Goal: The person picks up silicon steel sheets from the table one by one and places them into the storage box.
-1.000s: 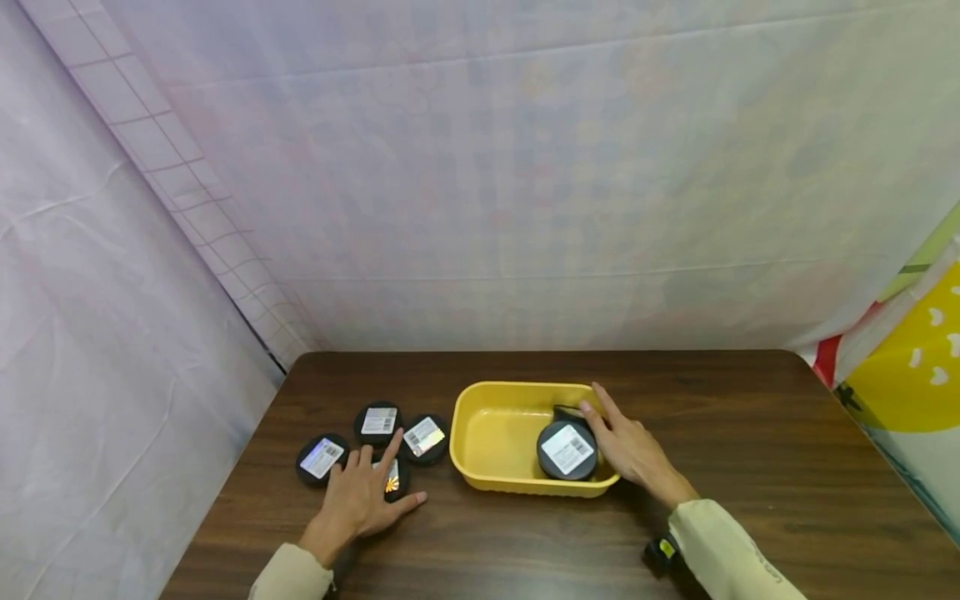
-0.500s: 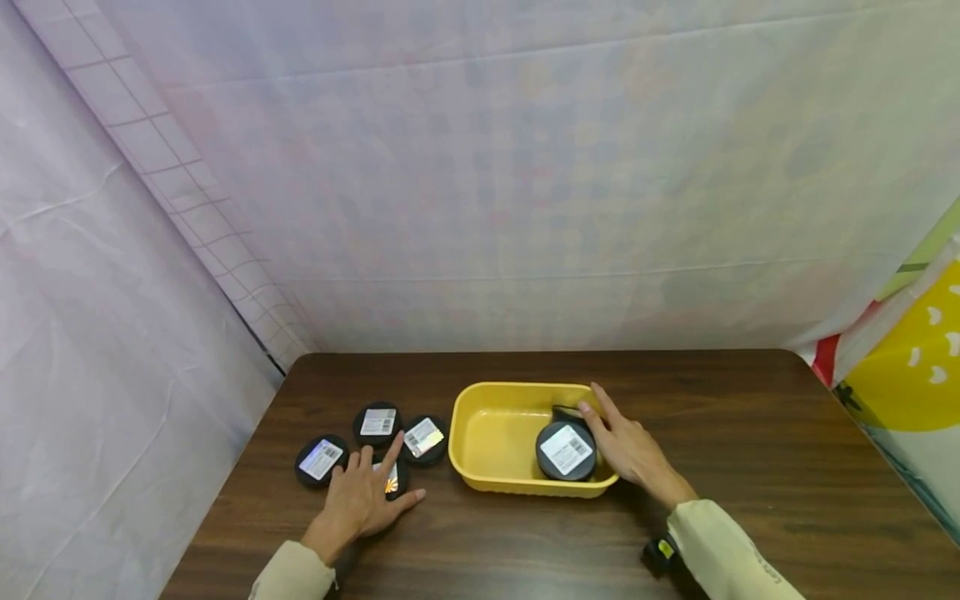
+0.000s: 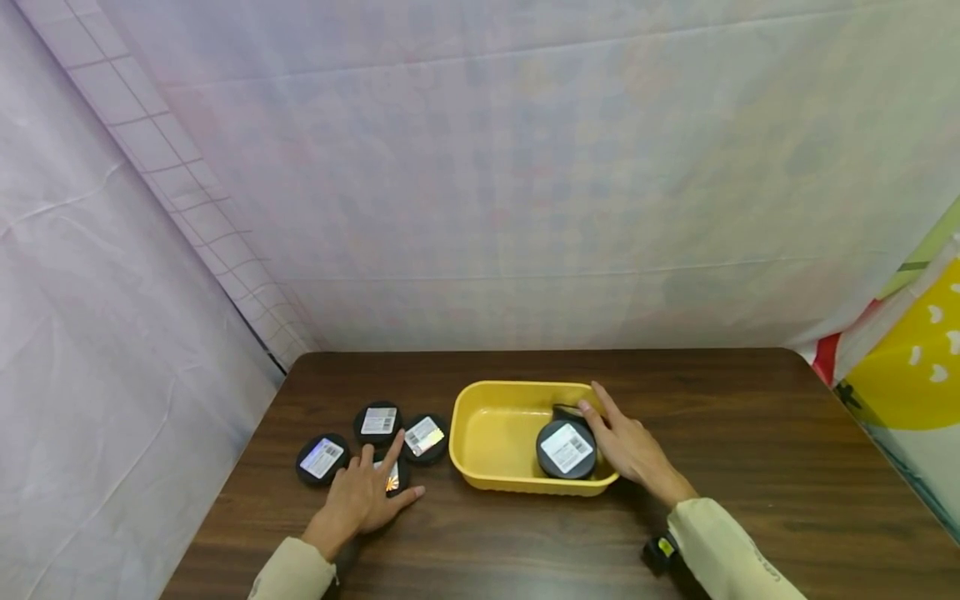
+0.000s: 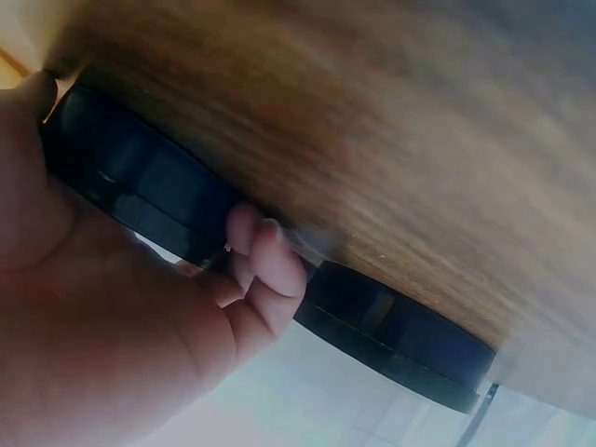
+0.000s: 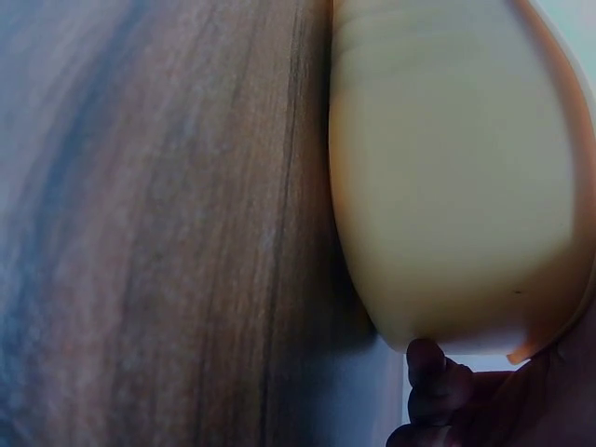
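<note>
In the head view my left hand rests over a round black container with a label, fingers spread and index finger straight. The left wrist view shows the little-finger side bent down by the side of that container. My right hand grips the right end of a yellow plastic basket, thumb over the rim and fingers outside. Inside the basket lies a black round container with a white label. Behind it a dark item is partly hidden. The right wrist view shows the basket's outer wall.
More labelled black round containers lie around the left hand: one at left, one at back, one beside the basket. A small black object with a yellow-green patch is by the right sleeve. Curtains hang behind the brown table.
</note>
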Demonstrator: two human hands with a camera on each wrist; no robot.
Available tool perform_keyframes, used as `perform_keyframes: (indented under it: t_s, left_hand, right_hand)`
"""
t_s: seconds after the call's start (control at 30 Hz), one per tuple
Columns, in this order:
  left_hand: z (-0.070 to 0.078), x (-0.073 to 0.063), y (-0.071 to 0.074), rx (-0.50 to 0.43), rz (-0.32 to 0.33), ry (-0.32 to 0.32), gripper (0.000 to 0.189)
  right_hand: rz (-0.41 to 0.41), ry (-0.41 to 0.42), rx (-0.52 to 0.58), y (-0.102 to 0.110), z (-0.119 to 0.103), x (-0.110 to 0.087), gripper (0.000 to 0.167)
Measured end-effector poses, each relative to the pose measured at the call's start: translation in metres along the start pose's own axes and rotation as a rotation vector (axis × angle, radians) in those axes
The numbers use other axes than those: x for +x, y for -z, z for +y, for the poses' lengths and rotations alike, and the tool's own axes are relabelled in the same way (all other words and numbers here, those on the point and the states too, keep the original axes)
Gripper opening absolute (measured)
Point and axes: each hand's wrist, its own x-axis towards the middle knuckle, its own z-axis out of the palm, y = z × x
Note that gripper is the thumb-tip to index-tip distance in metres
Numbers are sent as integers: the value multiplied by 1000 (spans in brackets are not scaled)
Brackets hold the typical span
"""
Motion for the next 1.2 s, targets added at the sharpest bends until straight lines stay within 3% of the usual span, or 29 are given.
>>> perform_keyframes:
  t_s: [0.97, 1.2]
  left_hand:
    - [-2, 0, 3, -59, 15, -3, 88]
    - [-7, 1, 7, -99, -38, 28, 87]
  right_hand:
    - [13, -3, 23, 0, 1, -1, 79]
    - [14, -5, 17, 0, 0, -1, 79]
